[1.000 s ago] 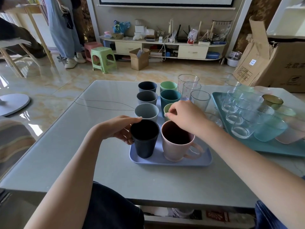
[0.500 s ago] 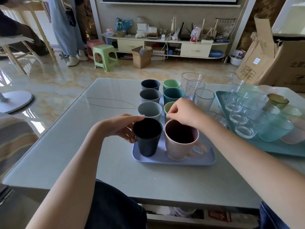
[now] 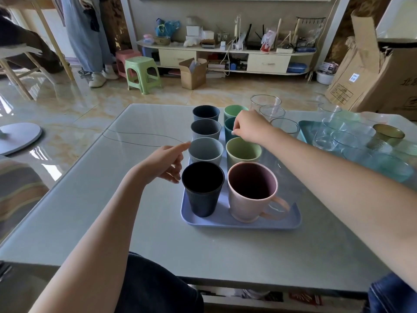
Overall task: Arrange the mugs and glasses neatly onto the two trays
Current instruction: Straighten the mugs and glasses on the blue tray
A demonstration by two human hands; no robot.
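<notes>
We sit at a smooth grey table (image 3: 90, 199) with a thin dark line (image 3: 140, 137) drawn across it. A blue tray (image 3: 225, 220) on the table holds two rows of mugs, with a dark mug (image 3: 203, 188) and a pink mug (image 3: 251, 190) nearest to us. Clear glasses (image 3: 273, 114) stand just beside the mugs, and more glasses (image 3: 345, 141) fill a green-blue tray (image 3: 304, 128) on the right.

Our left hand (image 3: 164, 161) hovers beside the light grey mug (image 3: 205, 151), its fingers loose and apart, one pointing at the rim. Our right hand (image 3: 248, 125) pinches the rim of the teal mug (image 3: 229, 129).

Past the table we see a shiny floor (image 3: 67, 105), a green stool (image 3: 142, 73), a long low shelf (image 3: 225, 55) and big cardboard boxes (image 3: 372, 75).
</notes>
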